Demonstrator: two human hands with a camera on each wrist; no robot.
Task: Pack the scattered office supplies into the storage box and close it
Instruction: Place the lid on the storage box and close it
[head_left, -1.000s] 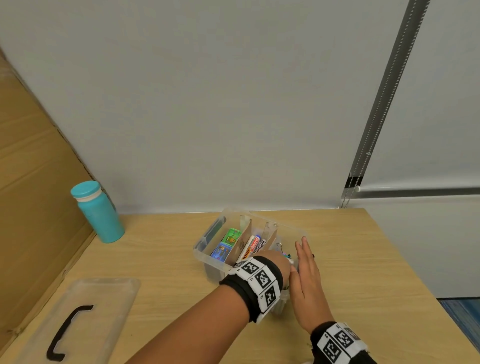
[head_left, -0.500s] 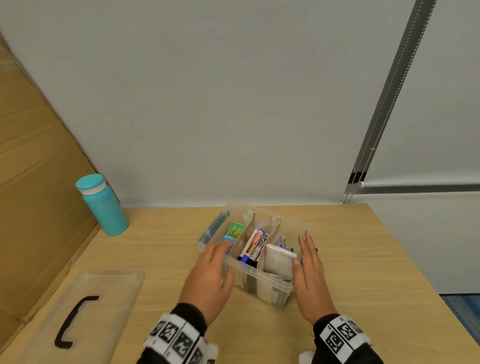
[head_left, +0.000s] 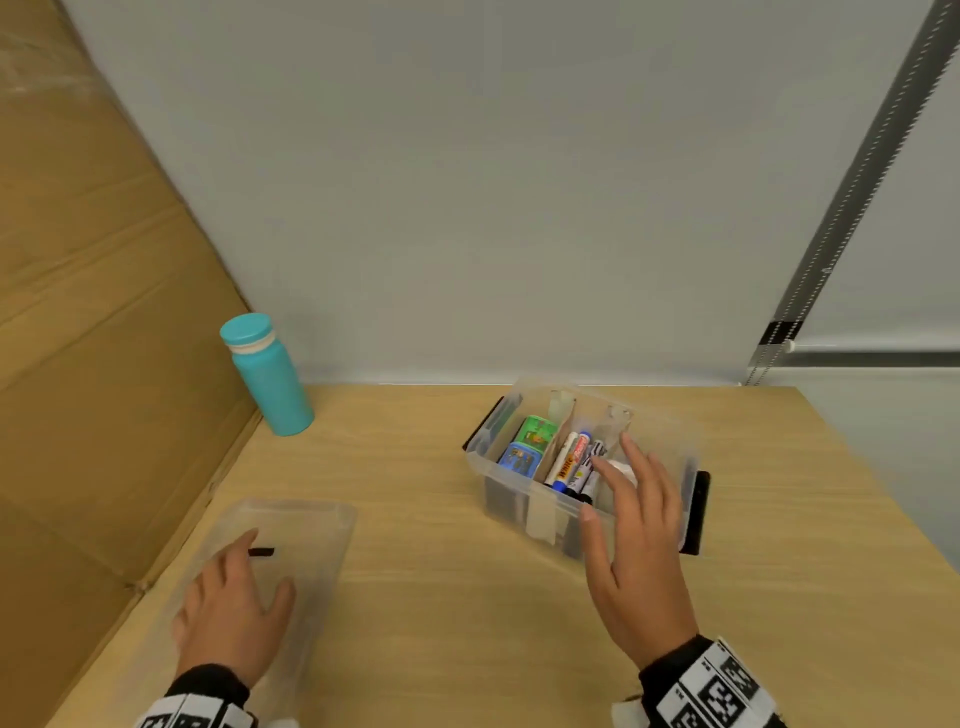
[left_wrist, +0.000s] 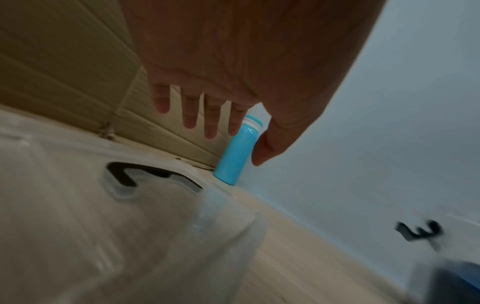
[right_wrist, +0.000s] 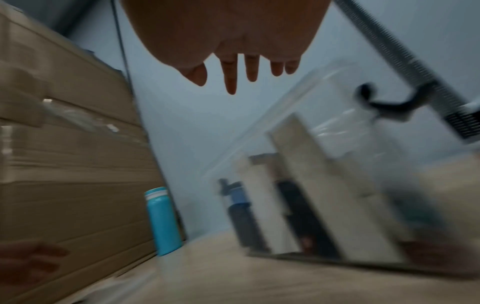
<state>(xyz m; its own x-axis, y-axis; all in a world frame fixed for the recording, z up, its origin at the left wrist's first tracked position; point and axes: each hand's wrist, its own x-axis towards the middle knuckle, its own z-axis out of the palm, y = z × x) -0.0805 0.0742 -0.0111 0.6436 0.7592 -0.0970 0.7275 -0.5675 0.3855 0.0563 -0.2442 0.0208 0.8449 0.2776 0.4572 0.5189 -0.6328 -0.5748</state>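
Note:
The clear storage box (head_left: 506, 499) stands open at centre right of the wooden table. Inside it are a green packet (head_left: 537, 431), a blue packet (head_left: 519, 460) and several markers (head_left: 571, 462), split by card dividers. My right hand (head_left: 634, 530) hovers over the box's right compartment with fingers straight, hiding most of a white item (head_left: 621, 467). The clear lid (head_left: 311, 525) with its black handle (head_left: 261, 552) lies flat at lower left. My left hand (head_left: 234, 597) is spread over the lid (left_wrist: 78, 226), fingers straight, gripping nothing.
A teal bottle (head_left: 267, 374) stands at the back left against the cardboard sheet (head_left: 104, 312) that lines the table's left side. A grey wall closes the back. Black latches (head_left: 698, 512) hang on the box's ends. The table's right edge (head_left: 883, 493) is near the box.
My left hand has left the box's left side and moved down-left onto the lid. My right hand has shifted from beside the box to above its right compartment.

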